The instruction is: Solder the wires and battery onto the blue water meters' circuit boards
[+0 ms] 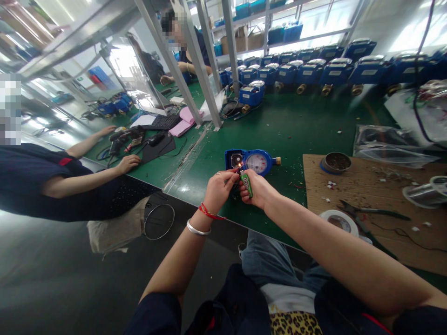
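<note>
My right hand [256, 190] is closed round a green lighter [246, 183] whose small flame burns at its top. My left hand [219, 187] is pinched just left of the flame, holding something thin that I cannot make out. Both hands hover over the front edge of the green table [289, 135]. Just behind them lies a blue water meter [252, 161] with a white dial and a brass end, its left compartment open.
A wooden board [370, 209] at my right carries a round tin [335, 163], pliers [363, 210], a tape roll [339, 220] and a solder spool [428, 191]. Rows of blue meters [314, 72] line the back. A person [52, 181] sits at left; another [185, 51] sits behind.
</note>
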A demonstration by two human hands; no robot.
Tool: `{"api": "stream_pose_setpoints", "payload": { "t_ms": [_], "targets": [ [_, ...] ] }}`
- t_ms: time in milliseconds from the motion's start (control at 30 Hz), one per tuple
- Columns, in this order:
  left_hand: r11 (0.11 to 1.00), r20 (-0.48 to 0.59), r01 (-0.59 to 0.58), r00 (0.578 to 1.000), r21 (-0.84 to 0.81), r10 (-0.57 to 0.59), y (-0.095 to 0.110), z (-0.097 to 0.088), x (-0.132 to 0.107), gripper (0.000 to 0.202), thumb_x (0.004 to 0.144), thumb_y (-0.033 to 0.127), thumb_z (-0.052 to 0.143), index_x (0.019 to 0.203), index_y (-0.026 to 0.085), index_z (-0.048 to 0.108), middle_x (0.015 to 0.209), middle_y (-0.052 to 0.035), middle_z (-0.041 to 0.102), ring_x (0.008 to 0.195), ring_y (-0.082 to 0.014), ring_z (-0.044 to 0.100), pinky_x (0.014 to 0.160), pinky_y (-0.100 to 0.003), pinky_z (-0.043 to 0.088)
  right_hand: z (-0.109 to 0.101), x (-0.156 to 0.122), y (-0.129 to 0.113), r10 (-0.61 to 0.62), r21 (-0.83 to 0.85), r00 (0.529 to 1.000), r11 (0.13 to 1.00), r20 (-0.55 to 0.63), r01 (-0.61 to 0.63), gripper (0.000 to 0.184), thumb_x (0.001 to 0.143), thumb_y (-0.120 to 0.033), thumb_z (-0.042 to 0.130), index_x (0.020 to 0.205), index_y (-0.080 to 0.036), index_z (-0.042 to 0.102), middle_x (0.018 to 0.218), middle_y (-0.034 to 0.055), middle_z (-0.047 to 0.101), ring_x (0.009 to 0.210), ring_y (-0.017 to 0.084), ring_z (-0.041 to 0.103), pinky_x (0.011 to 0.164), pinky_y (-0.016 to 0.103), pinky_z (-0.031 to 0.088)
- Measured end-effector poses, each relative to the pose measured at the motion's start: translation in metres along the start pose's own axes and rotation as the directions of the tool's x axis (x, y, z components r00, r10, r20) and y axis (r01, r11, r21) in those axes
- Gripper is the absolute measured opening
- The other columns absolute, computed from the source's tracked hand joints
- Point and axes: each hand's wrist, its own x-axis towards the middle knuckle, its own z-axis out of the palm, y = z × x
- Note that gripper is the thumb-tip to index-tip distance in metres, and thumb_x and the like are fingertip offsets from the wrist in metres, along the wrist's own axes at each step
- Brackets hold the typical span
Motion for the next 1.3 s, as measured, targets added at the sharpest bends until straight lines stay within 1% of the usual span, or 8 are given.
{"api": "stream_pose_setpoints", "payload": {
  "t_ms": [333,600,767,1100,1300],
  "targets": [
    [1.0,0.003,0.008,1.0,0.028,-0.008,0.0017,-0.0011,-0.0008,0.031,0.095,0.041,0.047,0.089,0.022,0.072,0.117,-0.0042,0.069,0.105,-0.0211,0.064,0.094,-0.035,0.048,-0.0023,-0.0044,-0.0004,0.036,-0.049,0.999,0.998,0.025,-0.035,0.033,0.089,-0.043,0.035,0.067,-0.019,0.039,0.047,-0.0064,0.034,0.035,0.005,0.029,0.034,0.016,0.023],
    [0.999,-0.009,-0.001,1.0,0.04,0.001,0.0003,0.0003,-0.0011,0.028,0.095,0.038,0.05,0.092,0.022,0.073,0.116,-0.0041,0.07,0.106,-0.0208,0.064,0.096,-0.034,0.047,-0.0011,-0.009,-0.0006,0.045,-0.086,0.999,0.995,0.011,-0.044,0.031,0.09,-0.041,0.033,0.068,-0.019,0.038,0.047,-0.0064,0.033,0.034,0.005,0.026,0.034,0.016,0.021],
    [0.999,-0.018,0.0,1.0,0.04,0.001,-0.0001,0.0005,-0.0013,0.028,0.094,0.039,0.051,0.091,0.022,0.073,0.115,-0.0044,0.07,0.105,-0.0209,0.065,0.095,-0.034,0.047,-0.0007,-0.0103,-0.0005,0.045,-0.107,0.999,0.993,0.008,-0.044,0.031,0.089,-0.041,0.034,0.068,-0.019,0.039,0.047,-0.0062,0.034,0.034,0.005,0.027,0.034,0.016,0.022],
    [1.0,-0.013,-0.002,1.0,0.028,0.003,0.0013,0.0007,-0.0015,0.028,0.094,0.038,0.051,0.092,0.022,0.074,0.115,-0.0053,0.07,0.106,-0.0208,0.065,0.096,-0.034,0.047,-0.0017,-0.0095,0.0002,0.027,-0.121,1.0,0.992,0.015,-0.025,0.032,0.09,-0.041,0.033,0.068,-0.019,0.039,0.047,-0.0063,0.034,0.034,0.005,0.027,0.034,0.016,0.022],
    [1.0,-0.013,0.004,1.0,0.016,-0.004,0.0004,0.0013,-0.0022,0.026,0.093,0.037,0.053,0.091,0.021,0.074,0.117,-0.0051,0.069,0.106,-0.0214,0.064,0.096,-0.034,0.048,-0.0014,-0.0069,-0.0032,-0.018,-0.122,1.0,0.992,0.003,0.018,0.036,0.092,-0.044,0.031,0.068,-0.018,0.04,0.047,-0.0063,0.035,0.034,0.004,0.028,0.034,0.016,0.022]
  ]
}}
